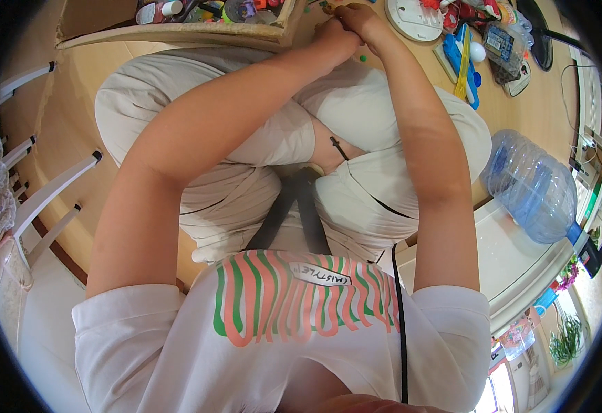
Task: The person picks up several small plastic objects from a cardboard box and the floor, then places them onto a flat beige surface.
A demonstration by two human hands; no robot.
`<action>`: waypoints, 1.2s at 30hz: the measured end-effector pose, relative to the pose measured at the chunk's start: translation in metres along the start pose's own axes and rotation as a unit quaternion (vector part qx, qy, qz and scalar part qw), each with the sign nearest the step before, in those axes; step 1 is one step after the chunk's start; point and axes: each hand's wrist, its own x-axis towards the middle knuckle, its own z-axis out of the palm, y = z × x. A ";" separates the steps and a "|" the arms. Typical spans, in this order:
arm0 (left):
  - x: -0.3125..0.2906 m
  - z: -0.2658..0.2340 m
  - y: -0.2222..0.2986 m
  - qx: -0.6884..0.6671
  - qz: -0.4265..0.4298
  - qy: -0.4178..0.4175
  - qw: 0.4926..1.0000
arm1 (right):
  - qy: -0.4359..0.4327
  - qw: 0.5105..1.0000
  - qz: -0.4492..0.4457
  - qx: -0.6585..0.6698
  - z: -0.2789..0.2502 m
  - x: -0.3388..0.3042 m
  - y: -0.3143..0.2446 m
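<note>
Close together at the top edge of the head view, my left hand (335, 40) and my right hand (360, 20) meet beyond my crossed legs. The fingers of both are closed, and a tiny brownish thing (327, 7) shows at the right fingertips, too small to name. What the left fingers hold, if anything, is hidden. Small green bits (363, 58) lie on the wooden floor beside the hands. To the left of them stands an open cardboard box (177, 36) with small bottles and colourful odds and ends inside.
Right of my hands are a round white plate-like base (414, 19), a blue plastic toy (465, 69) with a yellow strip, a white ball (477, 52) and a heap of packages. A large clear water jug (532, 186) lies at the right. White rack legs (60, 186) stand left.
</note>
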 end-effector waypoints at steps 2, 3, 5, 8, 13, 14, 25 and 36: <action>0.006 0.002 -0.005 0.008 -0.002 0.000 1.000 | 0.021 1.000 0.003 -0.008 -0.006 0.001 0.006; 0.009 0.001 -0.011 0.012 -0.001 -0.003 1.000 | 0.018 1.000 0.003 -0.008 -0.003 -0.001 0.002; 0.009 -0.001 -0.015 0.016 -0.001 -0.006 1.000 | 0.023 0.998 0.017 -0.047 -0.001 -0.010 -0.012; 0.004 0.002 -0.008 0.004 0.000 -0.006 1.000 | 0.014 0.998 0.019 -0.061 -0.005 -0.012 -0.013; 0.000 0.001 -0.003 0.005 0.011 -0.012 1.000 | 0.020 0.992 -0.015 -0.122 -0.007 0.001 -0.001; 0.000 0.001 -0.003 0.006 0.011 -0.012 1.000 | 0.017 0.991 -0.019 -0.131 -0.007 0.002 0.000; -0.002 0.000 0.002 0.018 0.001 -0.006 1.000 | 0.024 0.987 -0.046 -0.151 -0.005 0.008 0.007; -0.003 -0.002 0.003 0.040 -0.015 -0.006 0.999 | 0.025 0.991 -0.029 -0.128 -0.004 0.001 0.001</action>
